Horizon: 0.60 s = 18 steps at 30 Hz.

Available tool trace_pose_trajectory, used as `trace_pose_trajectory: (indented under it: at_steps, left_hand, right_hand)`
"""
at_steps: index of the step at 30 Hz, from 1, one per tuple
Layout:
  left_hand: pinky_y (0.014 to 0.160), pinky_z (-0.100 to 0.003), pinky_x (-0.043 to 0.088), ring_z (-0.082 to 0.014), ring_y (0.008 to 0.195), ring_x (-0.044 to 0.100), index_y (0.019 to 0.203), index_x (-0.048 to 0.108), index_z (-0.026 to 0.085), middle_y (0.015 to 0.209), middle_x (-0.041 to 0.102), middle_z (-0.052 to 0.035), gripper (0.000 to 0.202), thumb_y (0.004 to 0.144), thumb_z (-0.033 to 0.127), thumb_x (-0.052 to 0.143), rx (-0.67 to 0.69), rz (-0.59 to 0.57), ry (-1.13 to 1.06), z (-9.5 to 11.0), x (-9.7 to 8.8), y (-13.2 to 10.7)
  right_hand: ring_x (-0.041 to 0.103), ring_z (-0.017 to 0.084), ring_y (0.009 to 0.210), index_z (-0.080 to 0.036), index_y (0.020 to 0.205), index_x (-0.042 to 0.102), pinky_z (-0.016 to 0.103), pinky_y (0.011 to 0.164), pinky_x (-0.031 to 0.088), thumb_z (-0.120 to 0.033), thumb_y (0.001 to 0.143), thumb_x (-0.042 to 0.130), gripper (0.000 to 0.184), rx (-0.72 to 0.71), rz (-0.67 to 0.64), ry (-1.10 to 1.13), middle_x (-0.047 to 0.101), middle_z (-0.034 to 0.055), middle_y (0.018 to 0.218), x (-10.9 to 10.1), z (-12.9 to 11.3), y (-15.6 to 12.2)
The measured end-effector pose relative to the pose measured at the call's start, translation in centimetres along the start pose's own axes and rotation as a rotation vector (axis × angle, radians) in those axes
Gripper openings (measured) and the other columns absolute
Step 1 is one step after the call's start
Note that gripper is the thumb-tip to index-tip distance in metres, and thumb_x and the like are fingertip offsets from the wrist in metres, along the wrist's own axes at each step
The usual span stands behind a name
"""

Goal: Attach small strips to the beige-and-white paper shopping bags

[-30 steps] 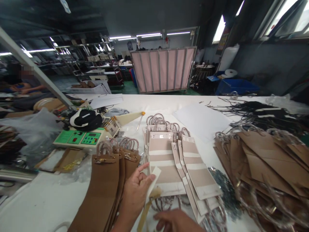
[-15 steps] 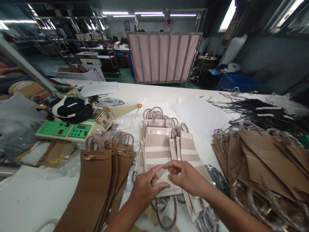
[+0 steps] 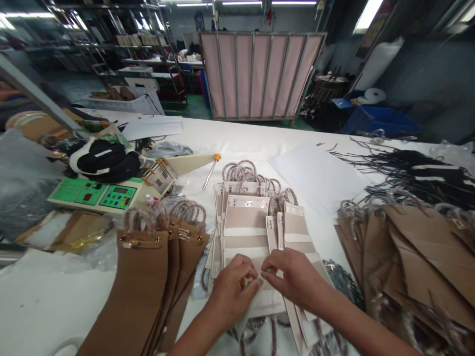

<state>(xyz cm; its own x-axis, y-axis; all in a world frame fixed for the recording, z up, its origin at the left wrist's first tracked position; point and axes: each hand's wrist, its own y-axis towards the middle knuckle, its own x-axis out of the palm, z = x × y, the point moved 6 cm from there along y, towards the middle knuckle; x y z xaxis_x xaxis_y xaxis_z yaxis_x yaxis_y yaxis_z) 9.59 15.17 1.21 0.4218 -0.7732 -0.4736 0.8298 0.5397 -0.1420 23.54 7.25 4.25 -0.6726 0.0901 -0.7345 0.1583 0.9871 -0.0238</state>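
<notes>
My left hand [image 3: 233, 289] is closed, its thumb and curled fingers drawn together above a cream and beige bag panel [image 3: 247, 222]. A small yellowish bit shows between those fingers, too small to name. Close beside it, my right hand [image 3: 297, 277] is also closed, thumb and forefinger pinched near the left thumb tip. What the pinch holds, if anything, cannot be made out. The panel lies on a stack of similar ones with film-wrapped loop handles [image 3: 245, 168] at the far end. Both hands hide part of its near end.
Brown bag panels [image 3: 143, 277] hang together at the left, and more brown panels [image 3: 411, 247] lie at the right. A machine with a green control panel [image 3: 117, 196], a screwdriver [image 3: 211, 173], white sheets [image 3: 315, 170] and black cords [image 3: 404, 165] lie farther back.
My left fingers have curled in from a wider spread, and my right fingers have closed more. A pale flap between the hands no longer shows. The view has tilted slightly downward.
</notes>
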Motion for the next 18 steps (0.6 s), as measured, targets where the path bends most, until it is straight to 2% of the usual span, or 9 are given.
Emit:
trace_pose_trajectory:
  at_steps: [5, 9, 11, 13, 18]
  left_hand:
    - [0.064, -0.025, 0.038, -0.0136, 0.067, 0.055, 0.082, 0.061, 0.021, 0.069, 0.058, 0.0043, 0.016, 0.095, 0.027, 0.054, -0.066, 0.021, 0.015, -0.7, 0.7, 0.5]
    - [0.071, -0.027, 0.042, -0.0168, 0.076, 0.063, 0.104, 0.067, 0.022, 0.077, 0.067, 0.0019, 0.016, 0.095, 0.028, 0.056, -0.129, 0.083, 0.04, -1.2, 0.4, 1.1]
    - [0.073, -0.028, 0.043, -0.0183, 0.079, 0.065, 0.1, 0.07, 0.023, 0.081, 0.07, 0.0001, 0.017, 0.097, 0.03, 0.055, -0.133, 0.099, 0.084, -1.4, 0.3, 1.5]
    - [0.074, -0.028, 0.044, -0.0189, 0.081, 0.066, 0.09, 0.069, 0.022, 0.083, 0.071, -0.0012, 0.022, 0.099, 0.03, 0.05, -0.093, 0.104, 0.152, -1.6, 0.3, 1.7]
    - [0.072, -0.031, 0.045, -0.0204, 0.079, 0.068, 0.09, 0.067, 0.02, 0.083, 0.07, -0.005, 0.03, 0.102, 0.024, 0.04, 0.09, 0.134, 0.406, -1.9, 0.5, 2.0]
  right_hand:
    - [0.06, 0.018, 0.083, -0.026, 0.088, 0.067, 0.033, 0.08, 0.037, -0.026, 0.091, 0.064, 0.005, -0.071, -0.005, -0.195, 0.068, -0.0012, 0.083, -0.3, -0.1, 1.1]
    - [0.058, 0.02, 0.09, -0.024, 0.088, 0.066, 0.032, 0.08, 0.037, -0.02, 0.091, 0.061, 0.007, -0.101, 0.02, -0.247, 0.066, 0.0025, 0.094, -0.5, -0.2, 2.3]
    - [0.058, 0.02, 0.089, -0.023, 0.087, 0.066, 0.033, 0.079, 0.036, -0.018, 0.089, 0.061, 0.007, -0.097, 0.026, -0.271, 0.065, 0.003, 0.093, -0.2, 0.0, 3.0]
    - [0.058, 0.02, 0.084, -0.023, 0.085, 0.066, 0.033, 0.078, 0.036, -0.018, 0.087, 0.061, 0.007, -0.091, 0.013, -0.298, 0.065, 0.0023, 0.086, 0.2, 0.4, 3.6]
    - [0.058, 0.019, 0.077, -0.022, 0.078, 0.065, 0.034, 0.077, 0.036, -0.019, 0.083, 0.061, 0.007, -0.08, -0.028, -0.289, 0.066, 0.0016, 0.078, 1.9, 1.4, 5.4]
